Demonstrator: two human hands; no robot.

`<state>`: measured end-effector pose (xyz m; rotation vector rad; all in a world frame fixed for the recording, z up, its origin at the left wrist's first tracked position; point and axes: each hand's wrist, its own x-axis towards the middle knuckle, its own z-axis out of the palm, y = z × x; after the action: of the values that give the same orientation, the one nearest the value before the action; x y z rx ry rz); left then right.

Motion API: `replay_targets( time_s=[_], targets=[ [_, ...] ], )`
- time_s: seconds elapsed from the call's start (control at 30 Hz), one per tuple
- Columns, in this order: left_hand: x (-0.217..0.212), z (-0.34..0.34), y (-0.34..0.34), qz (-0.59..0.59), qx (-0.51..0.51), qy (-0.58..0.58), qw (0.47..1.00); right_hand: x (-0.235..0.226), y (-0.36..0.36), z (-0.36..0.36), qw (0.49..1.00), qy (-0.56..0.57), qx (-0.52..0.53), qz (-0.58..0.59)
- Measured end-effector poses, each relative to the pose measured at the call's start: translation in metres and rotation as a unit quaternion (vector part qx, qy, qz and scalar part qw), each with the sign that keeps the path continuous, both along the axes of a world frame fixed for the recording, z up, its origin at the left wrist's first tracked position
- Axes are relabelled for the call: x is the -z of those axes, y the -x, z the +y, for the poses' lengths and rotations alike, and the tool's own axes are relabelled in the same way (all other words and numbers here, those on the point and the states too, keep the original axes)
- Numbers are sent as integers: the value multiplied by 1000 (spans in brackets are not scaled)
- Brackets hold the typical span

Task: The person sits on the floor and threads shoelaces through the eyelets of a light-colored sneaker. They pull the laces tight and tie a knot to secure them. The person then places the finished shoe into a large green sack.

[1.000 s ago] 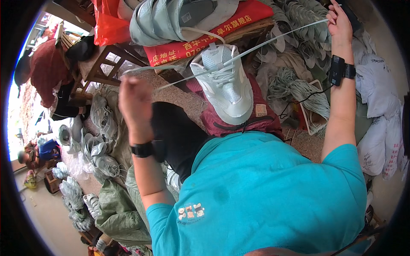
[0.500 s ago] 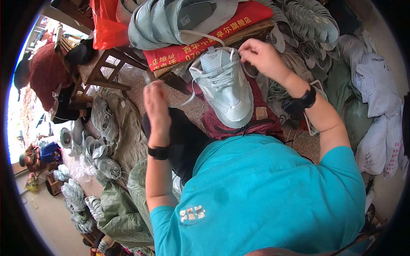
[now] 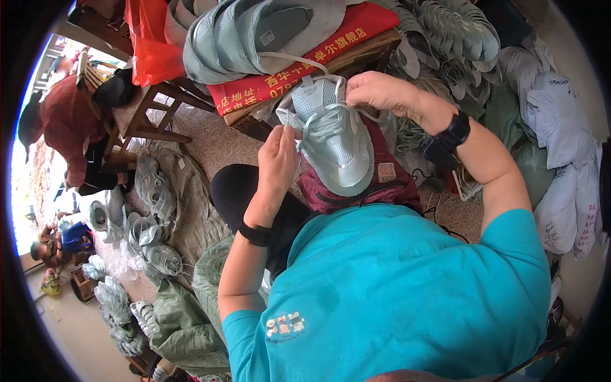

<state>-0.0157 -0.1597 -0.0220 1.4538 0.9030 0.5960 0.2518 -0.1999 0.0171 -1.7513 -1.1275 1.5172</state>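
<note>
A pale grey-blue sneaker upper (image 3: 344,149), partly laced, lies toe toward me over a maroon cloth (image 3: 388,169) at my lap. Pinched closed, my left hand (image 3: 278,156) is at the upper's left eyelet edge, where the shoelace (image 3: 328,126) meets the fingertips. On the opposite edge, near the collar, my right hand (image 3: 385,92) has thumb and forefinger closed on the lace. A loose lace end passes below that hand. The exact grip of the fingertips is partly hidden on both sides.
Nested shoe uppers (image 3: 254,38) lie on a red printed cloth (image 3: 286,89) over a wooden bench, just beyond my hands. More uppers (image 3: 455,32) are piled at the far right, near white sacks (image 3: 557,121). A wooden stool (image 3: 143,121) and another person (image 3: 67,121) are at left.
My left hand has come right, from out beside the upper to its left edge. The lace it drew out to the left no longer stretches there. My right hand has closed at the right edge.
</note>
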Motion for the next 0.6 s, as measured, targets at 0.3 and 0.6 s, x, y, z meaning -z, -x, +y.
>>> replay_targets(
  time_s=[0.3, 0.6],
  targets=[
    [-3, 2, 3, 71, -2, -77, 995, -17, 31, -2, 761, -328, -167, -534],
    [-3, 0, 2, -10, -4, 69, 998, -39, 35, -8, 668, -487, -196, -527]
  ],
)
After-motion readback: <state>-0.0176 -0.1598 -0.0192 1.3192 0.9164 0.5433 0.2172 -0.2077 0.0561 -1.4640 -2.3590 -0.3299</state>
